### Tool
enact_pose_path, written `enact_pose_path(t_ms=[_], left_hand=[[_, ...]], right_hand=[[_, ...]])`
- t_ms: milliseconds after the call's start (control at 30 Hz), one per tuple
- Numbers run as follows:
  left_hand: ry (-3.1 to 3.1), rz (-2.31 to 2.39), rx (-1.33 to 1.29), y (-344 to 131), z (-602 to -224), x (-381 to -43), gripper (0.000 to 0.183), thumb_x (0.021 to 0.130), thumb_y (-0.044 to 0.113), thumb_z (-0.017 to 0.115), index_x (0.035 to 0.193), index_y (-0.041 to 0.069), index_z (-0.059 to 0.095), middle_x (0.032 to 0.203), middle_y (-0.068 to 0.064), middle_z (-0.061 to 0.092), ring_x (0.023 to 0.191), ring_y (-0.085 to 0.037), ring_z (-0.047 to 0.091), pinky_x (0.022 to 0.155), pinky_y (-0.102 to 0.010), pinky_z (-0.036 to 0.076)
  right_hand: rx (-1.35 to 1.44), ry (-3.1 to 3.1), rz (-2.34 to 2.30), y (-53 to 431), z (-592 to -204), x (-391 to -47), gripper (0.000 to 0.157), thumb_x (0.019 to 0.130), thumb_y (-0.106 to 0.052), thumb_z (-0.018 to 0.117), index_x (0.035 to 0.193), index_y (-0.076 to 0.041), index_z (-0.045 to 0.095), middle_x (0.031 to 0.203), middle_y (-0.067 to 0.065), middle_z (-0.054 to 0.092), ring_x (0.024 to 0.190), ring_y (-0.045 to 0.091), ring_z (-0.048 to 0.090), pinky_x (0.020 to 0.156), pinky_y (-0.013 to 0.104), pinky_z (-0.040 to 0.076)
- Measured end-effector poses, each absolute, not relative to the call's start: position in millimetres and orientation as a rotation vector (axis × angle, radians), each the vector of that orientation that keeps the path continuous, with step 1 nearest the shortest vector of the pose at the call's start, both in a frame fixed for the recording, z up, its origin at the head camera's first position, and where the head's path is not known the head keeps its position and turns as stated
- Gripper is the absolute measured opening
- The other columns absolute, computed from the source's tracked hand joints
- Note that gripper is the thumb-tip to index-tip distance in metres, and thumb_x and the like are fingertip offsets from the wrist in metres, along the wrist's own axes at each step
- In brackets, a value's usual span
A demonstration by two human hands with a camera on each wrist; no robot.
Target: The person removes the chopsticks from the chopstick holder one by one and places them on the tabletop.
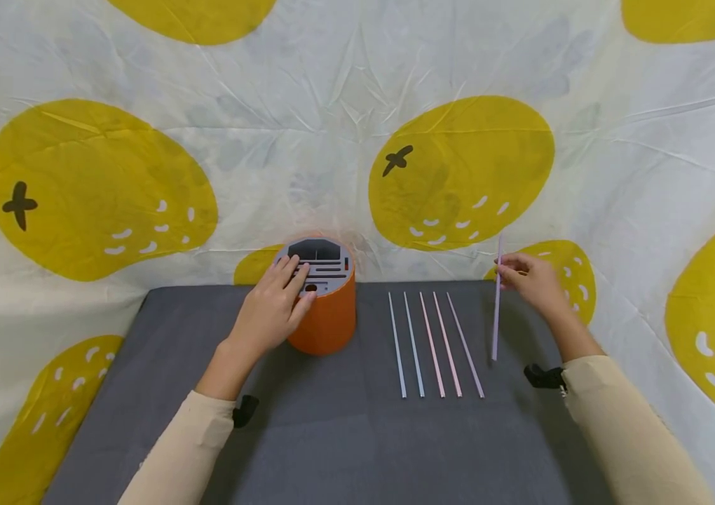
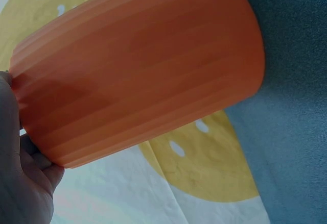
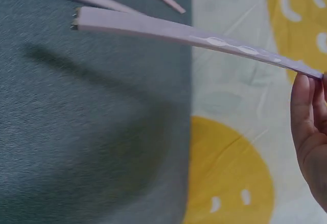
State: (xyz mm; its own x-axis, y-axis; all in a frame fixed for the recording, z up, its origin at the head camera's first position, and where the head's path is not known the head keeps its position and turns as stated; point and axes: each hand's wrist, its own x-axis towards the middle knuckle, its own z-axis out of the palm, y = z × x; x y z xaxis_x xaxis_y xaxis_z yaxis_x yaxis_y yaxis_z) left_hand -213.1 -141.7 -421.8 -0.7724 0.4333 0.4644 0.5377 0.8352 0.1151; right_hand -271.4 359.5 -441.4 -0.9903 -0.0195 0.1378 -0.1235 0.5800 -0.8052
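Note:
My left hand [image 1: 267, 308] rests on the grey slotted top of an orange cylindrical desk organizer [image 1: 327, 324], its fingers laid fairly straight across the slots. Ribbed orange sides of the organizer [image 2: 138, 66] fill much of the left wrist view, with part of the hand [image 2: 25, 178] at its top rim. Between thumb and fingertips, my right hand [image 1: 535, 282] pinches a thin lilac stick [image 1: 496, 322] near its upper part. The stick hangs nearly upright; in the right wrist view its squared lower end [image 3: 102, 21] is off the tablecloth.
Several thin sticks [image 1: 431, 344] in pale blue, pink and lilac lie in a spaced row on the dark grey tablecloth [image 1: 357, 449], between the organizer and my right hand. Behind the table hangs a white cloth [image 1: 307, 84] with large yellow fruit prints.

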Motion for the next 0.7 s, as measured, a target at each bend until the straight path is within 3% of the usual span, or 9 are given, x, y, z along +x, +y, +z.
enact_pose_path(t_ms=[200, 400, 700], left_hand=[[-2.592, -0.336, -0.723, -141.5, -419.4, -212.8, 0.058, 0.106, 0.036, 0.058, 0.151, 0.000, 0.051, 0.158, -0.023, 0.046, 0.150, -0.040, 0.040, 0.125, -0.054, 0.031], [-2.590, -0.325, -0.724, -142.5, -420.2, -214.2, 0.058, 0.106, 0.036, 0.057, 0.151, 0.000, 0.051, 0.157, -0.024, 0.046, 0.149, -0.041, 0.041, 0.124, -0.056, 0.031], [-2.594, -0.318, -0.736, -142.8, -421.8, -215.2, 0.058, 0.107, 0.037, 0.055, 0.151, 0.000, 0.051, 0.157, -0.024, 0.046, 0.149, -0.041, 0.040, 0.125, -0.055, 0.031]], right_hand=[[0.127, -2.801, 1.425, 365.5, -465.3, -277.8, 0.034, 0.106, -0.015, 0.060, 0.127, 0.012, 0.062, 0.107, 0.032, 0.069, 0.076, 0.006, 0.073, 0.068, 0.020, 0.062], [0.101, -2.866, 1.473, 363.0, -484.0, -279.4, 0.035, 0.105, -0.012, 0.061, 0.128, 0.014, 0.061, 0.106, 0.032, 0.069, 0.076, 0.006, 0.071, 0.072, 0.028, 0.064], [0.054, -2.954, 1.415, 359.4, -507.5, -277.7, 0.036, 0.105, -0.013, 0.062, 0.129, 0.014, 0.061, 0.102, 0.025, 0.071, 0.075, 0.008, 0.069, 0.069, 0.026, 0.063]])
